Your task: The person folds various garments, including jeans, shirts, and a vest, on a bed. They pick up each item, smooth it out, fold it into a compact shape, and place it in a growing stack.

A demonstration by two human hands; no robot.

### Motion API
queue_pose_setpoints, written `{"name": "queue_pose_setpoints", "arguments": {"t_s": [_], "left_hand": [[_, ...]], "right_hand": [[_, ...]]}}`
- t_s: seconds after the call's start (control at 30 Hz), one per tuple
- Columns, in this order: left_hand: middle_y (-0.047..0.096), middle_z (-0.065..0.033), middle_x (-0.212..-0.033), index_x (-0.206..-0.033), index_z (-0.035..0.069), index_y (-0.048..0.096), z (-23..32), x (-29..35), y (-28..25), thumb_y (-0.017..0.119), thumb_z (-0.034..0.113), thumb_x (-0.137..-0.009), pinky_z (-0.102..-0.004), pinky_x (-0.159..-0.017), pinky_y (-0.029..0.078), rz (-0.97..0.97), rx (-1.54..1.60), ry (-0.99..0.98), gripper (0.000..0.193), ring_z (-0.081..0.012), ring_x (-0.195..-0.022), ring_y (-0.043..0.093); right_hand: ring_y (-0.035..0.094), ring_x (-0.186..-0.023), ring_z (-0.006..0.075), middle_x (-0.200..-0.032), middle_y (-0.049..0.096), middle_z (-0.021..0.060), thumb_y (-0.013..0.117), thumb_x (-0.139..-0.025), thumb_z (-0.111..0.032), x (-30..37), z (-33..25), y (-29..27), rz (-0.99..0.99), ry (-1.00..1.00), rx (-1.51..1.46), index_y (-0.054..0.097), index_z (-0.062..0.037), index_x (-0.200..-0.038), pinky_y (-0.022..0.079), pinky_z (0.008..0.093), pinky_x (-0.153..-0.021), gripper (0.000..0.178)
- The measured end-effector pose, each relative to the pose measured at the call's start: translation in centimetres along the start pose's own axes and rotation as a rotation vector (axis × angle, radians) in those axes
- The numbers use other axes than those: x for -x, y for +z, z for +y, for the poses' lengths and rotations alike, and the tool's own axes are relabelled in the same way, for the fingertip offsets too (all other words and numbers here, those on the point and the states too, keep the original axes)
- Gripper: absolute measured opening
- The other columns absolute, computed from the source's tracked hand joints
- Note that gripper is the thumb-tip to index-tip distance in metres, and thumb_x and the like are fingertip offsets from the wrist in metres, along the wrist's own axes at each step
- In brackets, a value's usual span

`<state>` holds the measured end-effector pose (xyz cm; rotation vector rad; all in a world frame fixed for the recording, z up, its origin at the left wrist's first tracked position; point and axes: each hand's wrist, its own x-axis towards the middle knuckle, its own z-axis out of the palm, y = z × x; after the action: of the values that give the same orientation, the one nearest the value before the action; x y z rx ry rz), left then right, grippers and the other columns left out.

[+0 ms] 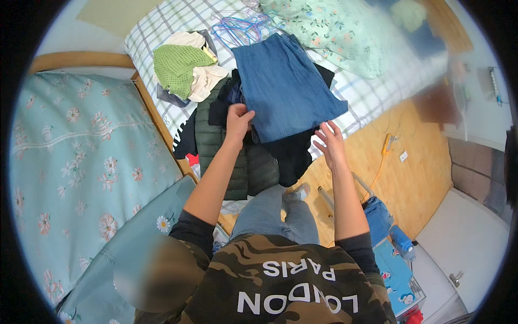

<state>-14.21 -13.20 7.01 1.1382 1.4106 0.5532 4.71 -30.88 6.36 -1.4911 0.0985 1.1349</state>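
Folded blue denim jeans [288,89] lie on a pile of dark clothes on the bed. My left hand [237,124] is at the left edge of the jeans, fingers bent but loose, with no cloth visibly gripped. By the lower right corner of the jeans is my right hand [330,144], its fingers spread and holding nothing. Beneath the jeans, black cloth [291,159] hangs over the bed's edge. A dark green quilted jacket [213,146] spreads out below my left hand, partly covered by other garments.
A green knit piece [175,69] tops a small clothes heap on the left. Behind the jeans are blue and purple hangers [243,27] and a floral pillow [329,32]. A wooden bed rail [156,119] runs along the left. An orange power strip [387,143] lies on the floor.
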Motion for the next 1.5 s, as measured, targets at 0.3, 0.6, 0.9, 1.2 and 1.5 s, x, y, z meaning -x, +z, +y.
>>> {"name": "queue_pose_setpoints", "arguments": {"t_s": [0.3,0.6,0.9,1.2,1.5], "left_hand": [[0.055,-0.0206,-0.109,-0.115,-0.005,0.045,5.2,-16.7,3.5,0.073,0.028,-0.066,-0.0365,-0.082,0.043,-0.085,0.031,0.041,0.066,-0.0284,-0.097,0.056],[0.060,-0.0102,-0.101,-0.094,0.003,0.057,13.3,11.2,5.5,0.055,-0.011,-0.059,-0.0343,-0.078,0.047,-1.002,0.097,0.799,0.037,-0.0253,-0.096,0.058],[0.059,-0.0049,-0.088,-0.095,0.007,0.054,16.4,8.8,3.2,0.065,0.001,-0.069,-0.0345,-0.077,0.044,-0.374,0.132,0.708,0.028,-0.0177,-0.081,0.055],[0.040,-0.0106,-0.128,-0.131,0.001,0.025,8.9,-9.5,1.0,0.064,0.032,-0.078,-0.0449,-0.098,0.028,-0.394,-0.043,-0.257,0.073,-0.0236,-0.116,0.041],[0.060,-0.0094,-0.098,-0.109,-0.003,0.051,2.7,-8.8,4.3,0.065,0.010,-0.076,-0.0303,-0.078,0.043,-0.110,0.083,-0.161,0.038,-0.0188,-0.087,0.056]], "right_hand": [[0.041,-0.109,0.0283,-0.125,0.036,0.0137,0.068,-0.073,-0.037,-5.8,1.2,0.8,0.160,0.285,-0.168,0.022,-0.0043,-0.131,0.042,0.0446,-0.077,0.081],[0.046,-0.105,0.0249,-0.119,0.043,0.0078,0.049,-0.088,-0.036,-2.4,-1.8,-3.7,-0.278,0.327,-0.536,0.037,-0.0098,-0.124,0.040,0.0456,-0.089,0.046],[0.045,-0.107,0.0243,-0.122,0.041,0.0100,0.048,-0.087,-0.040,-2.2,-1.4,-2.8,-0.236,0.236,-0.311,0.034,-0.0093,-0.127,0.037,0.0468,-0.092,0.052],[0.041,-0.109,0.0264,-0.116,0.036,0.0091,0.072,-0.070,-0.035,-5.0,1.3,2.3,0.075,0.479,-0.384,0.036,-0.0085,-0.119,0.035,0.0492,-0.092,0.066],[0.040,-0.110,0.0291,-0.119,0.039,0.0151,0.075,-0.068,-0.032,-4.7,1.2,3.6,0.280,0.205,-0.199,0.027,-0.0021,-0.127,0.040,0.0431,-0.086,0.082]]}}
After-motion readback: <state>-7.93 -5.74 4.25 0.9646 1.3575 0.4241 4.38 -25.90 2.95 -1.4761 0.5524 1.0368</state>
